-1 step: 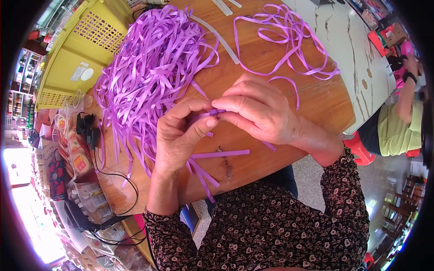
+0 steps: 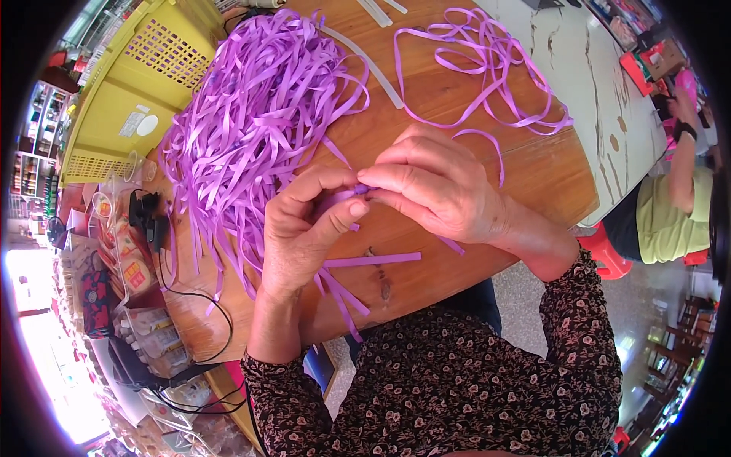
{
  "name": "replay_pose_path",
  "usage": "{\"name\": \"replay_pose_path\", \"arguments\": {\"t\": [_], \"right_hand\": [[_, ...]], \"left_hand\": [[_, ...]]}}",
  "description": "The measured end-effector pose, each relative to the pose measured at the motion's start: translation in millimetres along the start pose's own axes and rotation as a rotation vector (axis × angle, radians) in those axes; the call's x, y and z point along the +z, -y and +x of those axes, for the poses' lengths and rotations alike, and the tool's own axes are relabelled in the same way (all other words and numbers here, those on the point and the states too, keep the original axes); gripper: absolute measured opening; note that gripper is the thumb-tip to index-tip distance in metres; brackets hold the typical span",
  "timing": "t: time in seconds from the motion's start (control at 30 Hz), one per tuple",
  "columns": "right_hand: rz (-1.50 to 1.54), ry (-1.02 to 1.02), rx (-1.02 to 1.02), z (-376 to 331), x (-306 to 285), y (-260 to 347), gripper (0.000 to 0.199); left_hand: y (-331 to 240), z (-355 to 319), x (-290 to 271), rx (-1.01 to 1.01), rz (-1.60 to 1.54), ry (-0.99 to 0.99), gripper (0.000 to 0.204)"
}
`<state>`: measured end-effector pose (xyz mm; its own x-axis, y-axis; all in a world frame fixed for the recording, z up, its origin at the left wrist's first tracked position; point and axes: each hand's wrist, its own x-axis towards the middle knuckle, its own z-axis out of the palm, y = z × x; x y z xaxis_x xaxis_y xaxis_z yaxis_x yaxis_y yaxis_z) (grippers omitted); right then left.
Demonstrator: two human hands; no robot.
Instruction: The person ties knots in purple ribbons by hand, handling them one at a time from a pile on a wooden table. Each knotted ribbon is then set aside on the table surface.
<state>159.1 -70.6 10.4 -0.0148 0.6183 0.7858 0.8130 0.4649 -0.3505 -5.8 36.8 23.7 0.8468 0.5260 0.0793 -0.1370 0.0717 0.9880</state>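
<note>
Folding step: left hand [image 2: 304,228] and right hand [image 2: 438,186] pinch a purple ribbon piece [image 2: 339,199] between fingertips (loose ribbon pile [image 2: 251,114] beyond the left hand). Next move calls for firm, aligned pinching.

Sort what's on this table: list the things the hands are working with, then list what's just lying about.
In use:
left hand and right hand, pinching a folded purple ribbon piece between them
big heap of purple ribbon strips
loose ribbon loops
wooden table

Lying about:
yellow plastic basket
black cable
pale glue sticks
packets at the table's left edge
</note>
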Motion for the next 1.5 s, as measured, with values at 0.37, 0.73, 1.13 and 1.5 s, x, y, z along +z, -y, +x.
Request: {"name": "replay_pose_path", "arguments": {"t": [0.37,0.73,1.13,1.5], "right_hand": [[-0.192,-0.056,0.163,10.5,-65.7,-14.4,0.017],[-0.130,-0.478,0.537,-71.4,-231.3,-70.4,0.014],[-0.209,-0.585,0.671,-123.6,-291.9,-84.1,0.016],[1.085,-1.107,0.806,-80.7,-216.4,-64.5,0.031]], "left_hand": [[-19.0,2.4,-43.4,0.292,0.394,-0.167,0.009],[-35.8,-25.2,-93.7,0.382,0.553,-0.413,0.008],[-9.3,-51.4,-150.3,0.383,0.273,-0.719,0.008],[-0.7,-15.6,-125.1,0.373,-1.015,-0.767,0.017]]}}
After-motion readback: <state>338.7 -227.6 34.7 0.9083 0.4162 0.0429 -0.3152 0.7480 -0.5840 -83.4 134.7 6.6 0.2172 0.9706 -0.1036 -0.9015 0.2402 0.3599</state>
